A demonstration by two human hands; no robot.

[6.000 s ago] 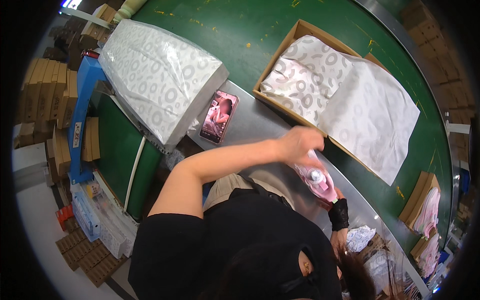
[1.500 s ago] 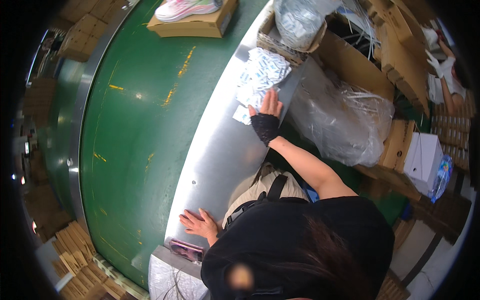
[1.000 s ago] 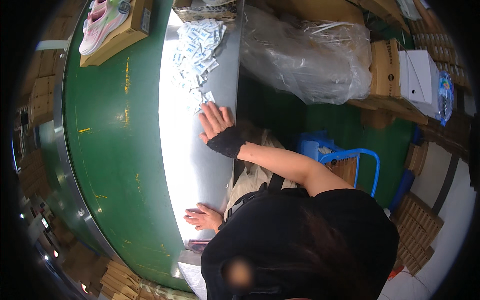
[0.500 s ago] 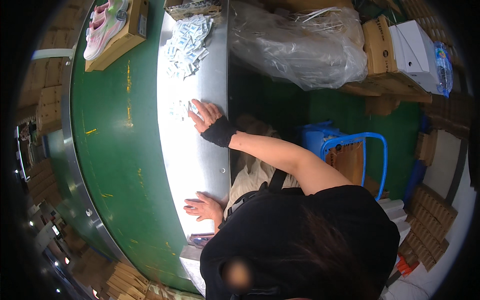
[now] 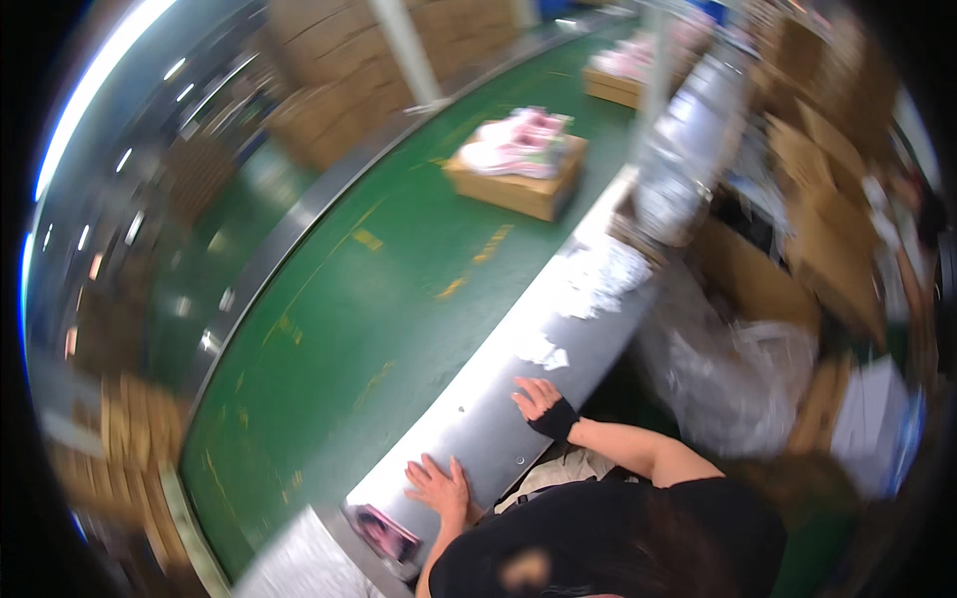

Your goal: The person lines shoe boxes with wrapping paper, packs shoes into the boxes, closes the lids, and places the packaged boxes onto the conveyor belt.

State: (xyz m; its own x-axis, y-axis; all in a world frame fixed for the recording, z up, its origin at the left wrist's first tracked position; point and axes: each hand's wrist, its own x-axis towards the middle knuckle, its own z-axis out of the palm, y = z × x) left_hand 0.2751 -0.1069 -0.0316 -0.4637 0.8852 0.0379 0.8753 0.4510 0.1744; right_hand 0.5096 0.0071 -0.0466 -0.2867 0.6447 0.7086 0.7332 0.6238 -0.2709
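Note:
My left hand lies flat with its fingers spread on the bare metal ledge beside the green conveyor belt. Farther along the same ledge, my right hand, with a black wrist wrap, rests with its fingers apart and nothing visible in them. Just beyond its fingertips is a small cluster of white packets. A larger heap of white packets is spread farther up the ledge. Motion blur softens the packets.
Pink shoes sit on a brown shoebox on the green belt; another pair is farther off. A phone-like pink object lies near my left arm. Clear plastic sheeting and a white box are at the right.
The view has swung round, showing more of the belt's far end. My right hand has come away from the small packet cluster, back toward my left hand, which stays spread on the ledge.

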